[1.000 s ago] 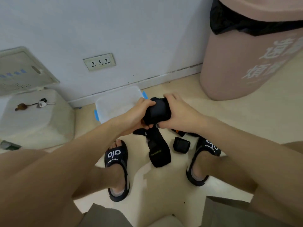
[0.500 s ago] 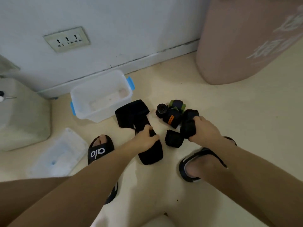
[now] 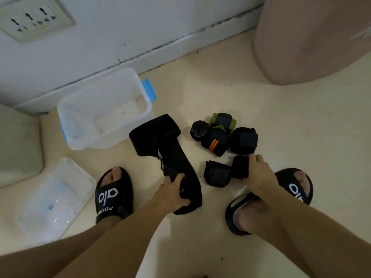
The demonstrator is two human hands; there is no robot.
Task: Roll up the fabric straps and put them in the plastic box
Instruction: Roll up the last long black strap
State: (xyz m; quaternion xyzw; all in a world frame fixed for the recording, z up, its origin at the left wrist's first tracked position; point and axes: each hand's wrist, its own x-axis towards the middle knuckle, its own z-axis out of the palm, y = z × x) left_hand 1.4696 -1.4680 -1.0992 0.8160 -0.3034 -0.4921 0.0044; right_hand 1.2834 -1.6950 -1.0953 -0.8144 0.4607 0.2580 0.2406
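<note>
A long black fabric strap [image 3: 160, 143] lies unrolled on the floor between my feet. My left hand [image 3: 172, 192] grips its near end. My right hand [image 3: 257, 173] pinches a small rolled black strap [image 3: 240, 166] low over the floor, beside another black roll [image 3: 217, 175]. Behind them sits a cluster of rolled straps: one with orange stripes [image 3: 214, 142], a green-edged one [image 3: 222, 120], a tight coil [image 3: 198, 128] and a plain black roll [image 3: 244, 140]. The clear plastic box [image 3: 76, 141] with blue clips stands open by the wall, nothing inside it.
The box's clear lid [image 3: 54, 199] lies on the floor at the left. My feet in black sandals [image 3: 114, 195] flank the straps. A pink bin [image 3: 313, 37] stands at the back right, a pale block [image 3: 19, 147] at the left, a wall socket [image 3: 34, 17] above.
Both hands came down from chest height to the floor. The long strap they held now lies flat; my right hand has moved to a small roll by my right foot.
</note>
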